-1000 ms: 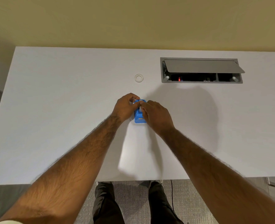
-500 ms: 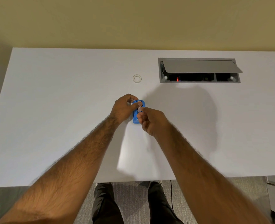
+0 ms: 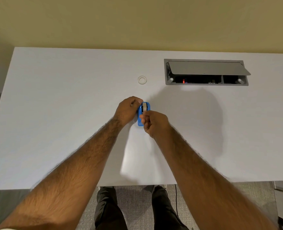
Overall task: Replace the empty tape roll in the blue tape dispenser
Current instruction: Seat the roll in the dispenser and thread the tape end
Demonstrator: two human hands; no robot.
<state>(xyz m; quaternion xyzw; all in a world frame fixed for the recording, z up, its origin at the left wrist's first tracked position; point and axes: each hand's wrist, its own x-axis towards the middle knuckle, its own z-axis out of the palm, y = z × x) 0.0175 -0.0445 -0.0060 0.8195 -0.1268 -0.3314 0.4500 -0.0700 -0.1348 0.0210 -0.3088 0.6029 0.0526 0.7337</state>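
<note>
The blue tape dispenser (image 3: 140,120) stands on the white desk (image 3: 57,117) near its middle, with a pale tape roll (image 3: 144,108) seated in its far end. My left hand (image 3: 127,109) grips the dispenser's left side. My right hand (image 3: 155,124) hovers over the dispenser's near end with thumb and forefinger pinched together, seemingly on the tape's free end; the tape strip itself is too thin to make out. A small clear empty roll core (image 3: 142,80) lies flat on the desk farther back.
A grey cable box (image 3: 205,72) with its lid raised is set into the desk at the back right. The yellow wall rises behind the desk. My legs and grey carpet show below the desk's near edge.
My right hand has pulled back from the top of the roll toward the dispenser's near end, uncovering the tape roll. My left hand has stayed on the dispenser's side.
</note>
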